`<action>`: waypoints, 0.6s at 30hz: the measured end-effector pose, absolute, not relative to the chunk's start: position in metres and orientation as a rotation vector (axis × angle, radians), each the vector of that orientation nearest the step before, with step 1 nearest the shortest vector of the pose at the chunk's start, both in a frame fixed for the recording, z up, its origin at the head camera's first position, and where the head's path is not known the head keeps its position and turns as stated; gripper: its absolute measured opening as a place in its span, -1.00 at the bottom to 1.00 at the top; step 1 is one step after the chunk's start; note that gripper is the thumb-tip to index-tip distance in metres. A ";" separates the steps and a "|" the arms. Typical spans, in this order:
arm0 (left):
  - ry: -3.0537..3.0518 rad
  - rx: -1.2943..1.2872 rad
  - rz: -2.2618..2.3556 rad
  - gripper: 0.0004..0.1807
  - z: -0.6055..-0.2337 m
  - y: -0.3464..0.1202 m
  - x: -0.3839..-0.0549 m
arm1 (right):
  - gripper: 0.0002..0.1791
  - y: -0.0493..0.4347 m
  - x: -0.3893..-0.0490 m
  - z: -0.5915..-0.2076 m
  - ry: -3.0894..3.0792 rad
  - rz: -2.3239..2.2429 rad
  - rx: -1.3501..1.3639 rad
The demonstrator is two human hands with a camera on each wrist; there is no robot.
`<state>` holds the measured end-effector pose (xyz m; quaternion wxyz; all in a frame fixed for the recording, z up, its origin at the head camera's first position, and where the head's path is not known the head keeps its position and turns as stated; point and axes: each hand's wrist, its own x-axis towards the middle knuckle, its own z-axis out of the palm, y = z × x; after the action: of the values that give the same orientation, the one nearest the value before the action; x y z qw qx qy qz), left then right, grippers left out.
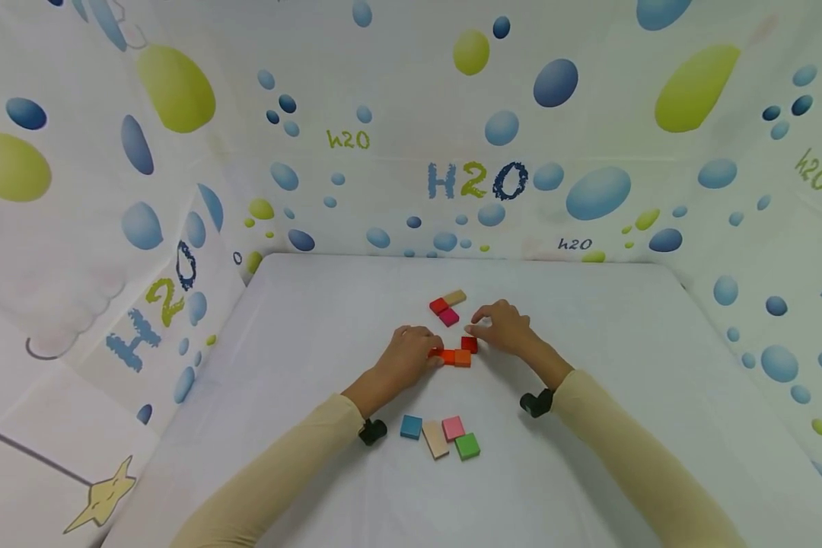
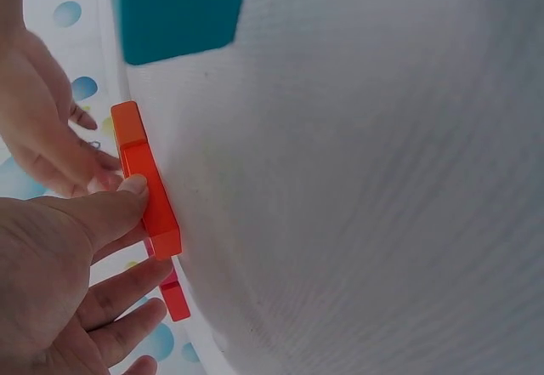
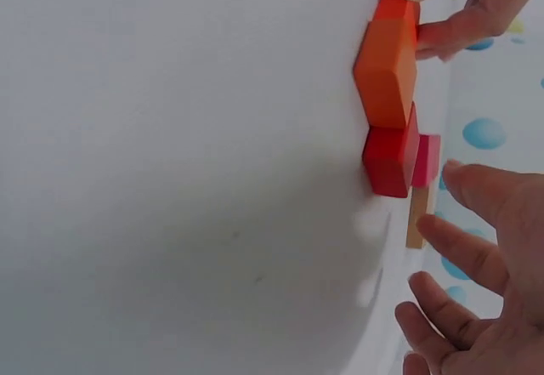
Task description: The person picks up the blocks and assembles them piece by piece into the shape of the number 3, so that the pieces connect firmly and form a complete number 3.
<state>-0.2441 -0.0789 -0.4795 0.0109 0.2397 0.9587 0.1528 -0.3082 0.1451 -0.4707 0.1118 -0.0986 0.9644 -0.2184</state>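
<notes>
- So the left hand has its thumb and fingers pinching the long orange-red block, which lies on the white surface roughly mid-way across.
- Butted end to end with it, on the right, is a shorter orange block.
- Right behind that sits a dark red block; can't really tell if those two touch.
- Right hand is just beyond the dark red one, fingers spread with a gap to the thumb, holding nothing.
- Further back there's a little cluster: a bright red block with a magenta block and a flat wooden block against it.
- Nearer the person you've got a blue block, a pale wooden block lying at a slant, a pink block and a green block.
- Beige sleeves, small black gadgets at both wrists, and walls printed with blue and lime drops plus "H2O".
</notes>
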 end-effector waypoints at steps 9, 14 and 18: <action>3.000 0.779 0.489 -0.67 -0.481 -0.080 -0.243 | -0.56 0.112 -0.330 -0.481 2.927 -0.601 -0.248; 3.010 0.794 0.476 -0.69 -0.481 -0.080 -0.241 | -0.57 0.098 -0.333 -0.485 2.969 -0.486 -0.203; 3.012 0.802 0.478 -0.68 -0.480 -0.082 -0.241 | -0.58 0.096 -0.331 -0.480 2.925 -0.531 -0.158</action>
<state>-0.2409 -0.0822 -0.4803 -0.0060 0.2545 0.9551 0.1517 -0.3307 0.0961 -0.4803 0.0821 -0.0528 0.9792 -0.1778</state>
